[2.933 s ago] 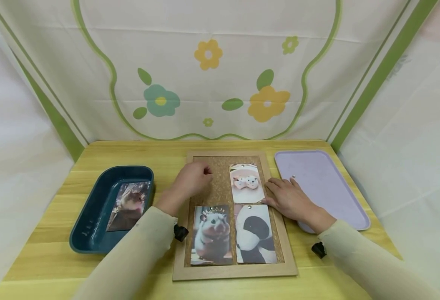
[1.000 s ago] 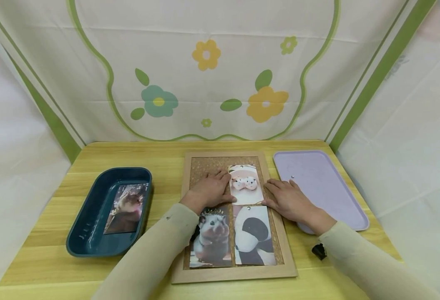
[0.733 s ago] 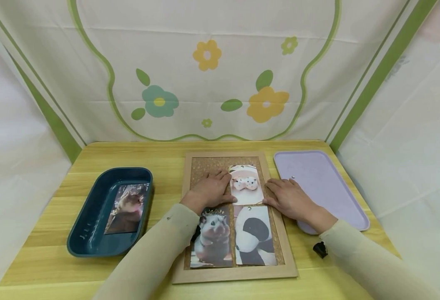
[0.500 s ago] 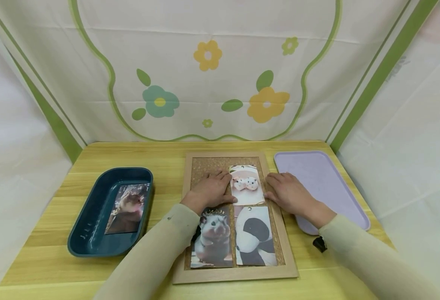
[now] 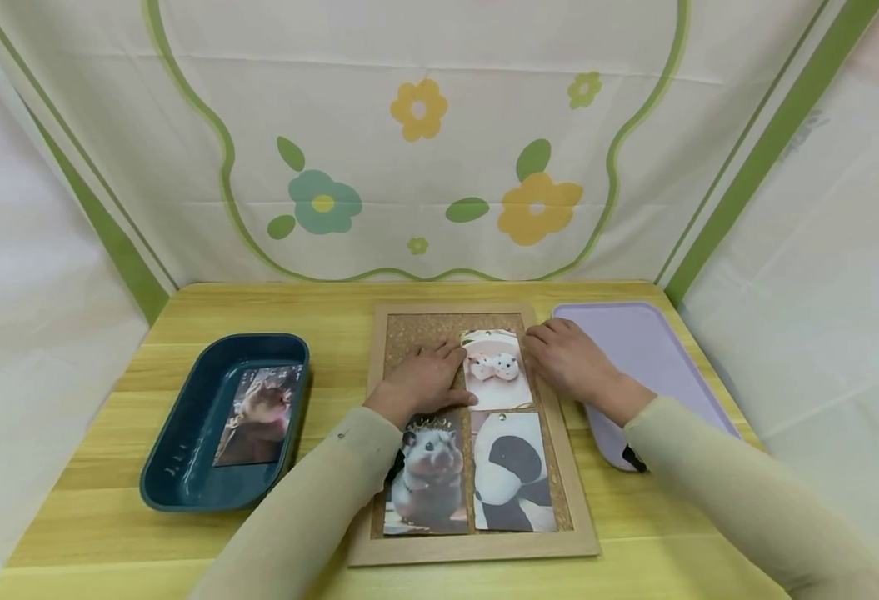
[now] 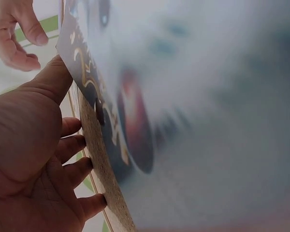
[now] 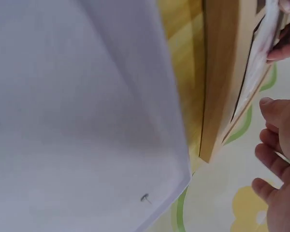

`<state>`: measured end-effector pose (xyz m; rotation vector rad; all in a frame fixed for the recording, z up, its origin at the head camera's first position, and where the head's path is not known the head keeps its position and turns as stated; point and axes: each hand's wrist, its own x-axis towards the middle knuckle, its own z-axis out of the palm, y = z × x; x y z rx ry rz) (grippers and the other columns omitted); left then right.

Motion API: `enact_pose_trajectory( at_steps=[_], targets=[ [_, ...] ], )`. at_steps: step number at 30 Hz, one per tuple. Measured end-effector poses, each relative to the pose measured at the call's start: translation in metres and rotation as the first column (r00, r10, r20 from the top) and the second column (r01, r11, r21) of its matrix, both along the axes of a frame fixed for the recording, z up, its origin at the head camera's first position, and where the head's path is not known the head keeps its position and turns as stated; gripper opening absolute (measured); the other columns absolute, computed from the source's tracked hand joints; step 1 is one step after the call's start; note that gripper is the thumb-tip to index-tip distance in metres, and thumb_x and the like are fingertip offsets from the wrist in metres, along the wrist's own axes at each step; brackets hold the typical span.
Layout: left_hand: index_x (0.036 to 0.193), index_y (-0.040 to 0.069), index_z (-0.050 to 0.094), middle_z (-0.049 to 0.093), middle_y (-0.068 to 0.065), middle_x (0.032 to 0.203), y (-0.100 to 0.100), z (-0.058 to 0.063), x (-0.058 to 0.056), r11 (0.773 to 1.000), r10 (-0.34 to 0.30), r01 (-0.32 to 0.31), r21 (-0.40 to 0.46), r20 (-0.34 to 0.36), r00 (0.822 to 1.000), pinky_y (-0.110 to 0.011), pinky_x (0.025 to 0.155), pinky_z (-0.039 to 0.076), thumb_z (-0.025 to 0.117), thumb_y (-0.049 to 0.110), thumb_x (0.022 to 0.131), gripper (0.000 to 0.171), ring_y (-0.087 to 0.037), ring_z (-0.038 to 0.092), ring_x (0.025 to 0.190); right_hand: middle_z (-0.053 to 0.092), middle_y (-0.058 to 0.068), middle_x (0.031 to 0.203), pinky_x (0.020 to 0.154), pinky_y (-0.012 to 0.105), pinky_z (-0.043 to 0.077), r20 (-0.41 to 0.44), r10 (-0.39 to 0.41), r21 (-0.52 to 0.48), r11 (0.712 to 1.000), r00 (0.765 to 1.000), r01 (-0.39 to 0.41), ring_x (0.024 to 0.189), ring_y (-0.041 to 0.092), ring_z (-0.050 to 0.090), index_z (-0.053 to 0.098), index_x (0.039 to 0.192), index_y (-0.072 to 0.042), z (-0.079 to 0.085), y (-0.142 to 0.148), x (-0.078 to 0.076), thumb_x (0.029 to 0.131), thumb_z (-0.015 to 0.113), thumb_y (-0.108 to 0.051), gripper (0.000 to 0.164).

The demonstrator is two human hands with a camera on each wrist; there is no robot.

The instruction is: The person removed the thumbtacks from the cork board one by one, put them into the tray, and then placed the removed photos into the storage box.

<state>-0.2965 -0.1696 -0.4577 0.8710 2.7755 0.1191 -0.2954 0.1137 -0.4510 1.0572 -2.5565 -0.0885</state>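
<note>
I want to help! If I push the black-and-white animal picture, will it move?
The picture looks thin, so it's probably light and bendy. One pin shows near its top, so its bottom might swing sideways.

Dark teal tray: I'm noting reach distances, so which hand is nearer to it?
The left hand. It touches the corkboard, to the right of the dark teal tray; the right hand is farther right, by the corkboard's right edge.

Four picture cards [image 5: 514, 471], at least three pins [image 5: 502, 417], one corkboard [image 5: 417, 327], one teal tub [image 5: 187, 433], one lilac tray [image 5: 637, 346], one worktop [image 5: 342, 321].
</note>
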Motion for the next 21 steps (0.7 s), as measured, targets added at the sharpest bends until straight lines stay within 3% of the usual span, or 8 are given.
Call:
enact_pose_trajectory(
  at_steps=[4, 9, 17, 21],
  targets=[
    [0.165, 0.015, 0.034, 0.033, -0.006, 0.172, 0.0, 0.001, 0.0, 1.0, 0.007, -0.007, 0.009, 0.01, 1.0, -0.062, 0.128, 0.025, 0.056, 0.071, 0.099, 0.089, -0.031, 0.025, 0.162, 0.073, 0.013, 0.116, 0.1, 0.052, 0.052, -0.076, 0.058, 0.084, 0.995, 0.995, -0.052, 0.11, 0.036, 0.065, 0.073, 0.117, -0.002, 0.002, 0.0, -0.012, 0.099, 0.071, -0.009, 0.02],
    [0.166, 0.015, 0.033, 0.031, -0.005, 0.173, 0.001, 0.002, 0.0, 1.0, 0.012, -0.013, 0.005, 0.024, 1.0, -0.061, 0.128, 0.024, 0.056, 0.071, 0.099, 0.091, -0.03, 0.024, 0.162, 0.072, 0.009, 0.115, 0.101, 0.051, 0.05, -0.101, 0.094, 0.169, 0.983, 0.99, -0.076, 0.111, 0.034, 0.063, 0.072, 0.116, -0.004, 0.004, -0.004, -0.027, 0.104, 0.062, -0.005, 0.015],
    [0.166, 0.014, 0.033, 0.032, -0.006, 0.173, 0.001, 0.002, -0.002, 1.0, 0.012, -0.012, -0.015, 0.014, 1.0, -0.059, 0.129, 0.025, 0.054, 0.073, 0.098, 0.092, -0.029, 0.023, 0.162, 0.071, 0.008, 0.116, 0.104, 0.05, 0.05, -0.131, 0.152, 0.296, 0.949, 0.98, -0.107, 0.111, 0.031, 0.062, 0.068, 0.113, -0.006, 0.009, -0.018, -0.046, 0.104, 0.065, -0.006, 0.01],
    [0.166, 0.014, 0.033, 0.031, -0.007, 0.173, 0.001, 0.002, -0.001, 1.0, 0.013, -0.012, -0.02, 0.017, 1.0, -0.059, 0.129, 0.025, 0.054, 0.073, 0.099, 0.092, -0.029, 0.023, 0.163, 0.071, 0.007, 0.117, 0.105, 0.049, 0.049, -0.127, 0.197, 0.312, 0.938, 0.972, -0.149, 0.109, 0.029, 0.061, 0.068, 0.112, -0.008, 0.009, -0.025, -0.055, 0.104, 0.065, -0.006, 0.009]
  ],
)
